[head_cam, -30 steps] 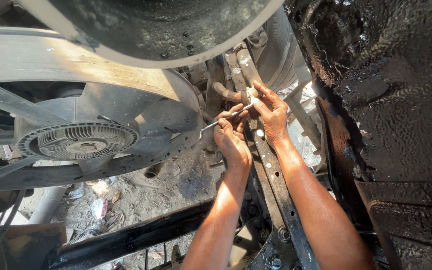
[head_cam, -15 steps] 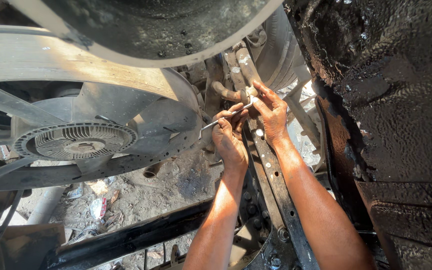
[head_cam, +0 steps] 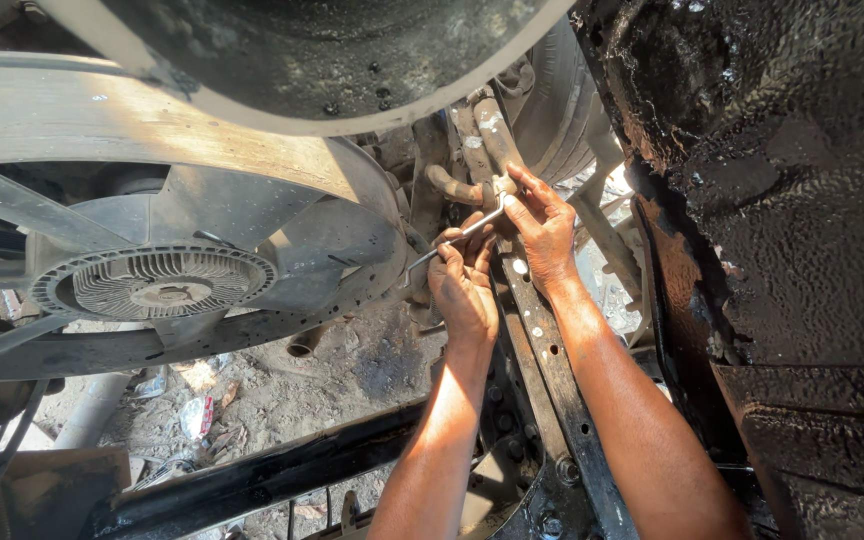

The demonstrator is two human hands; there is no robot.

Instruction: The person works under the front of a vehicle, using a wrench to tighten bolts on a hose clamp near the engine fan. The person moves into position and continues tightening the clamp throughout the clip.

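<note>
Both my arms reach up under a vehicle. My left hand grips the shaft of a thin metal wrench that slants up to the right. My right hand pinches the wrench's head against a fitting on a bent metal pipe. The two hands sit side by side, almost touching, over a long drilled steel bar.
A large engine fan with a ribbed clutch hub and its round shroud fill the left. A greasy black pan or housing crowds the right. A black crossmember runs below, with littered dirt ground beyond.
The hands and wrench have barely shifted; the wrench handle sits at almost the same slant as before.
</note>
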